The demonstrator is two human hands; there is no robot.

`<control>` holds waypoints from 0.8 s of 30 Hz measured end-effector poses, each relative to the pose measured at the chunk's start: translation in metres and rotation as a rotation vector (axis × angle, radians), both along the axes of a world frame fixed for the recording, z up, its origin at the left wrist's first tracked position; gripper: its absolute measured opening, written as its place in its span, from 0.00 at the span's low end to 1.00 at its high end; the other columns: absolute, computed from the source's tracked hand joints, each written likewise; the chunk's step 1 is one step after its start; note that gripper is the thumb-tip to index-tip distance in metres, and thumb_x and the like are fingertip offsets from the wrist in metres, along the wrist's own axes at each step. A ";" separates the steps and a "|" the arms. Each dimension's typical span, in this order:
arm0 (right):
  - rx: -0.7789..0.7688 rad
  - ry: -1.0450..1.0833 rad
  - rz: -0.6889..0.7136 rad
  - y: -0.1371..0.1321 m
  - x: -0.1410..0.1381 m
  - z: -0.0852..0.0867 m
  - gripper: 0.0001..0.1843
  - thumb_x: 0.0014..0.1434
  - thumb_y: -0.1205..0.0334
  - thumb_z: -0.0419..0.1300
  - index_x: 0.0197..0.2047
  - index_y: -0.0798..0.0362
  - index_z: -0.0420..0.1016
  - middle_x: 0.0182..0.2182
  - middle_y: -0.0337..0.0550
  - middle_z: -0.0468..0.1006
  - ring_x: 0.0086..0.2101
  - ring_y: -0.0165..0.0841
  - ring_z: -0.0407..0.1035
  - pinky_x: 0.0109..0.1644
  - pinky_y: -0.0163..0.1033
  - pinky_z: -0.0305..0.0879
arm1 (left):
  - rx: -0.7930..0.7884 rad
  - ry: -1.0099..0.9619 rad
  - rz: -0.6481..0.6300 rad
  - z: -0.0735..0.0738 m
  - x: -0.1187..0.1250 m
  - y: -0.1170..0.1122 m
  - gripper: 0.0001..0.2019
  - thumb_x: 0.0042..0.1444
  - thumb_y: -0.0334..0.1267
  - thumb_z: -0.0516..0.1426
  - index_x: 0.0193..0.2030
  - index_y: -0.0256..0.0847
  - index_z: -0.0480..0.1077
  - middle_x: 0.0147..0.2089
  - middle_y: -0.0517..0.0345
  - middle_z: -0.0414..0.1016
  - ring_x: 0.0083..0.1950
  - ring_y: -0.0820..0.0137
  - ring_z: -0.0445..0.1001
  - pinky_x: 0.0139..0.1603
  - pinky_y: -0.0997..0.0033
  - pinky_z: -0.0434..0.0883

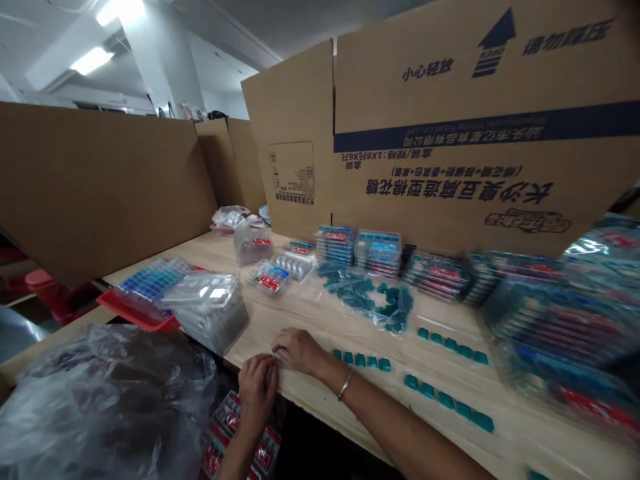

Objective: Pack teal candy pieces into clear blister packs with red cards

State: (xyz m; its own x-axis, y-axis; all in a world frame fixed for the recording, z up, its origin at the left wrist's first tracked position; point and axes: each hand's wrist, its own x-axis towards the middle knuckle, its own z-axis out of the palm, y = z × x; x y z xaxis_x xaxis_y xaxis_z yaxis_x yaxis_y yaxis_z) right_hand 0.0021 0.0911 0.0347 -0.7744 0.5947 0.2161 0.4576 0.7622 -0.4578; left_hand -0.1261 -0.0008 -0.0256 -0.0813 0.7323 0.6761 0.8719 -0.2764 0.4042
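My left hand [257, 383] and my right hand [299, 350] meet at the front edge of the wooden table [320, 393]. Both have bent, closed fingers, the tips close together. Whatever lies between them is too small or hidden to make out. A metal bracelet [345, 385] circles my right wrist. Just right of that hand runs a short row of teal pieces [360, 361]. Further right are two more rows, a back row of teal pieces [450, 344] and a front row of teal pieces [445, 400]. Behind lies a clear bag of teal pieces [350, 290].
Left stand clear plastic trays [210, 313] beside a red tray [160, 325]. A large plastic bag [100, 400] fills the lower left. Packed boxes [336, 245] are stacked at the back, and blurred packs [560, 320] at the right. A cardboard wall [440, 193] stands behind.
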 end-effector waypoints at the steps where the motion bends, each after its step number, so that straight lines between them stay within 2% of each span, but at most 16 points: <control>1: -0.015 -0.010 -0.011 0.001 0.000 0.000 0.07 0.57 0.70 0.58 0.37 0.56 0.78 0.37 0.45 0.80 0.40 0.32 0.72 0.44 0.32 0.62 | -0.006 -0.002 0.004 0.001 0.001 0.000 0.08 0.59 0.36 0.51 0.37 0.41 0.72 0.38 0.54 0.76 0.40 0.65 0.72 0.42 0.64 0.68; 5: -0.064 -0.014 -0.089 0.006 -0.003 -0.001 0.09 0.59 0.69 0.56 0.39 0.57 0.78 0.37 0.46 0.80 0.38 0.32 0.73 0.42 0.32 0.62 | -0.039 -0.008 0.012 0.003 0.003 -0.001 0.08 0.59 0.35 0.51 0.36 0.40 0.72 0.38 0.54 0.75 0.41 0.65 0.71 0.43 0.63 0.67; 8: -0.076 -0.025 -0.094 0.005 -0.004 0.002 0.08 0.57 0.68 0.58 0.39 0.56 0.78 0.37 0.45 0.80 0.38 0.32 0.73 0.42 0.32 0.62 | -0.057 -0.017 0.024 0.003 0.004 -0.003 0.08 0.59 0.35 0.51 0.37 0.40 0.72 0.39 0.54 0.75 0.41 0.65 0.71 0.44 0.63 0.67; 13: -0.020 -0.042 -0.105 -0.007 -0.005 0.005 0.10 0.54 0.72 0.56 0.39 0.55 0.76 0.38 0.46 0.78 0.38 0.33 0.72 0.41 0.34 0.62 | -0.045 -0.014 0.018 0.003 0.006 -0.006 0.09 0.59 0.33 0.50 0.37 0.41 0.72 0.38 0.54 0.75 0.41 0.66 0.71 0.43 0.64 0.67; 16: 0.028 0.004 -0.131 -0.008 -0.003 0.005 0.10 0.55 0.69 0.57 0.42 0.54 0.74 0.40 0.45 0.77 0.41 0.32 0.70 0.44 0.33 0.62 | -0.081 -0.007 0.005 0.006 0.001 -0.001 0.08 0.57 0.33 0.51 0.36 0.41 0.72 0.37 0.55 0.75 0.40 0.66 0.71 0.41 0.65 0.66; 19: 0.078 -0.016 -0.183 0.008 -0.005 0.012 0.08 0.58 0.68 0.55 0.39 0.55 0.74 0.39 0.43 0.77 0.41 0.31 0.70 0.44 0.32 0.62 | -0.126 -0.014 -0.001 0.012 -0.006 0.009 0.05 0.54 0.32 0.53 0.32 0.41 0.71 0.33 0.56 0.73 0.38 0.65 0.70 0.40 0.66 0.67; 22: 0.116 -0.076 -0.221 0.040 -0.019 0.026 0.10 0.61 0.68 0.51 0.38 0.55 0.75 0.39 0.45 0.77 0.40 0.32 0.71 0.43 0.32 0.62 | -0.118 -0.001 0.052 0.016 -0.008 0.019 0.03 0.51 0.32 0.54 0.30 0.40 0.69 0.32 0.56 0.71 0.38 0.64 0.69 0.39 0.66 0.66; 24: 0.122 -0.089 -0.250 0.064 -0.035 0.035 0.12 0.62 0.68 0.50 0.40 0.56 0.75 0.42 0.49 0.77 0.41 0.34 0.71 0.43 0.34 0.63 | -0.110 0.035 0.095 0.017 -0.007 0.022 0.04 0.53 0.34 0.53 0.30 0.40 0.68 0.32 0.55 0.70 0.38 0.64 0.69 0.39 0.66 0.66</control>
State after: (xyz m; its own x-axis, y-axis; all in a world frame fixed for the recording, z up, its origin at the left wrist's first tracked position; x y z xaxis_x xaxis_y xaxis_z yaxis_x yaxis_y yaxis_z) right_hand -0.0325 0.1553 0.0695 -0.6264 0.7430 0.2356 0.6723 0.6680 -0.3191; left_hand -0.1335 0.0208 -0.0089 -0.1322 0.7924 0.5955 0.9060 -0.1471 0.3969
